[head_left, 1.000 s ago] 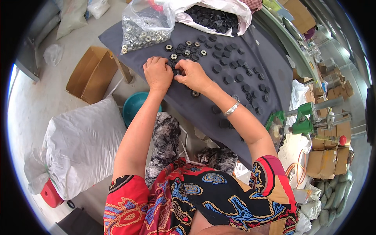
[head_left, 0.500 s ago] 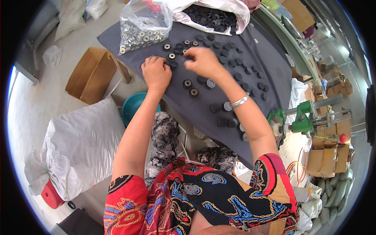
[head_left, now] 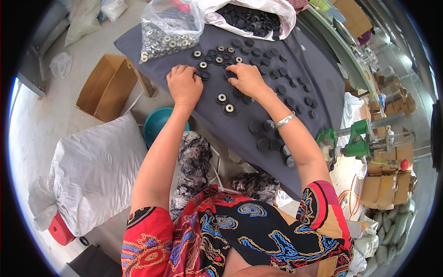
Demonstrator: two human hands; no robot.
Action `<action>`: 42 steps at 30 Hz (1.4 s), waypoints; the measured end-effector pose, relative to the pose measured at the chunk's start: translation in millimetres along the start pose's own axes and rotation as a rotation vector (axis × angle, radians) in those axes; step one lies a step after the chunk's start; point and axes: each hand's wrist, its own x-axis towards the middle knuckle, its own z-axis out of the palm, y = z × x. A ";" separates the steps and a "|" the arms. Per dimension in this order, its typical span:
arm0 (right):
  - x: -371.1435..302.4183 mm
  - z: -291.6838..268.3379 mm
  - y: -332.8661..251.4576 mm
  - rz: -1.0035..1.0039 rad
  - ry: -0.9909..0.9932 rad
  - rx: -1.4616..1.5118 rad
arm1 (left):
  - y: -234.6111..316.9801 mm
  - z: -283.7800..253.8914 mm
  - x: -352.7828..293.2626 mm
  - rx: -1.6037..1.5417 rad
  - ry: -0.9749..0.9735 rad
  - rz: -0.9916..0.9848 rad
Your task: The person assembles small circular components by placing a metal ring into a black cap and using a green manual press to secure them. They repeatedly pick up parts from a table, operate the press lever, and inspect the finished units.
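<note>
My left hand [head_left: 184, 85] rests at the table's left edge with its fingers curled under, beside a black ring-shaped cap [head_left: 205, 75]; anything inside the fingers is hidden. To its right, my right hand [head_left: 249, 79] pinches a black round cap [head_left: 229, 75] between thumb and fingers, low over the cloth. Just beyond both hands lie several black caps, some holding a silver bearing [head_left: 219, 60]. Nearer me sit two more caps with bearings, one of them a filled cap [head_left: 229, 109]. Many plain black caps [head_left: 281, 90] are spread over the right part of the table.
A clear bag of silver bearings [head_left: 168, 41] and a white sack of black caps [head_left: 251, 21] stand at the table's far side. Right of the grey cloth [head_left: 221, 134] is a green hand press [head_left: 357, 138]. A teal basin [head_left: 159, 124], cardboard box [head_left: 106, 87] and white sack [head_left: 99, 168] stand left.
My right hand has moved slightly right and toward me, now pinching a black cap. A capped bearing shows where the hand was. My left hand has stayed in place.
</note>
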 end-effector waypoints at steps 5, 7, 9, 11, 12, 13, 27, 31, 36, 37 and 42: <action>7.8 -3.7 -5.2 0.015 -0.070 -0.095 | 1.3 -3.2 1.1 0.001 -0.037 -0.023; 8.7 -2.9 -7.1 0.000 -0.067 -0.148 | 1.3 -3.7 1.1 0.007 -0.031 -0.015; 7.2 -3.4 -7.0 -0.032 -0.062 -0.167 | -0.9 -0.9 -0.2 0.013 0.004 0.005; -1.1 -5.1 -8.4 -0.080 -0.055 -0.150 | -2.0 0.3 -0.3 0.015 0.015 0.011; -4.7 -5.3 -11.0 -0.090 -0.020 -0.175 | -1.6 -0.5 -0.2 0.017 0.017 0.014; -7.8 -6.2 -14.3 -0.101 0.015 -0.200 | -1.3 -0.9 0.8 0.014 0.007 0.003; 31.8 24.9 -65.0 -0.029 0.068 0.060 | -1.1 -0.5 0.3 -0.020 -0.001 -0.020; 20.3 22.6 -66.4 -0.092 0.147 0.247 | -1.8 -2.9 0.0 -0.054 0.000 -0.046; 8.0 29.9 -59.2 -0.199 0.163 0.322 | -4.8 1.3 0.3 -0.083 0.039 -0.048; 7.1 30.3 -58.0 -0.200 0.160 0.296 | -5.6 2.0 0.0 -0.081 0.036 -0.044; 4.2 25.5 -59.8 -0.188 0.101 0.234 | -4.9 0.0 0.6 -0.067 0.026 -0.039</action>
